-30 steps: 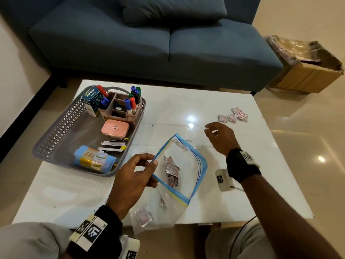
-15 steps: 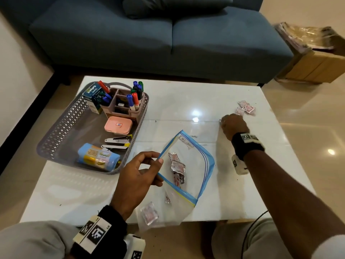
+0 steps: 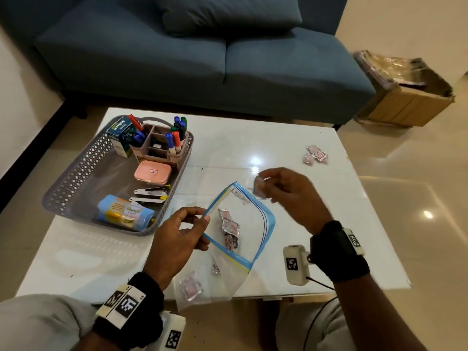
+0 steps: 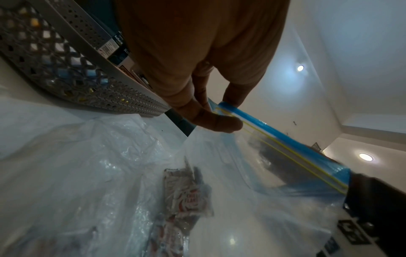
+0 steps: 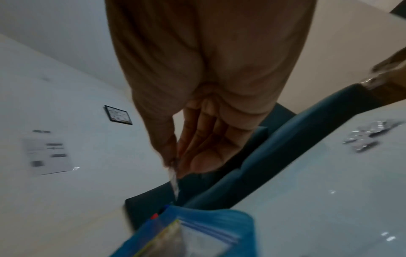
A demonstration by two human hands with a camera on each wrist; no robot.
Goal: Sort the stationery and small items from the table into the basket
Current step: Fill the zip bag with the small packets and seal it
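- A clear zip bag (image 3: 243,224) with a blue seal strip is held over the near part of the white surface (image 3: 278,148); its blue rim is pinched between the thumb and fingers of the left hand (image 3: 177,239), and its mouth is open.
- Several foil sachets (image 3: 229,228) are seen inside the bag (red print shows on them in the left wrist view).
- A small sachet (image 3: 259,190) is pinched by the fingertips of the right hand (image 3: 291,196), just above the bag's open mouth; it is blurred.
- More sachets (image 3: 316,154) are left in a small cluster on the far right of the surface, well apart from the bag.
- The grey basket (image 3: 76,178) is placed on the left of the surface; a pen organiser (image 3: 159,145), a pink case (image 3: 152,172) and a blue roll (image 3: 124,211) are held in it.
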